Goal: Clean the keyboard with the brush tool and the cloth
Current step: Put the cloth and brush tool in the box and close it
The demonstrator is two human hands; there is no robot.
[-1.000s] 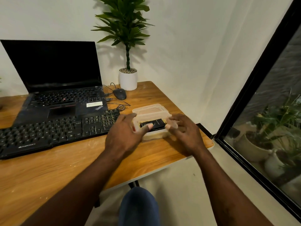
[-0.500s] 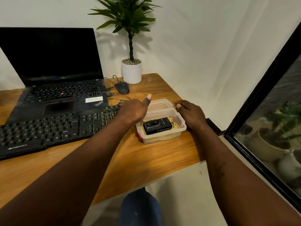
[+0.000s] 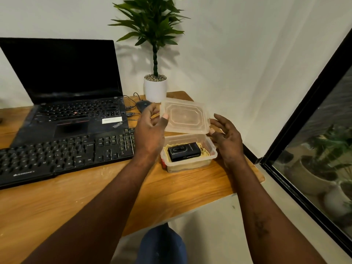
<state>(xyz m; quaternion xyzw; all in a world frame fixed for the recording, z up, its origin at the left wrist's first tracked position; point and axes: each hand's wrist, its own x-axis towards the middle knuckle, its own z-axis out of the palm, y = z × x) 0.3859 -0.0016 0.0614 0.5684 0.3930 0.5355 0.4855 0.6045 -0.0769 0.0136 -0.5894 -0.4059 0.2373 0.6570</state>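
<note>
A black external keyboard (image 3: 62, 155) lies along the left of the wooden desk (image 3: 95, 202). To its right stands a clear plastic box (image 3: 188, 164) holding a black brush tool case (image 3: 183, 154) on a yellow cloth (image 3: 204, 152). My left hand (image 3: 150, 132) pinches the left edge of the box's clear lid (image 3: 185, 116) and holds it lifted and tilted above the box. My right hand (image 3: 227, 139) hovers at the box's right side, fingers spread, its thumb at the lid's lower right corner.
An open black laptop (image 3: 66, 88) sits behind the keyboard. A black mouse (image 3: 143, 105) with cables and a white potted plant (image 3: 155, 86) are at the back. The desk's right edge is close to the box; a glass window (image 3: 323, 149) runs along the right.
The lid has come off the box and is now raised by my left hand. My right hand has left the box's rim and opened beside it.
</note>
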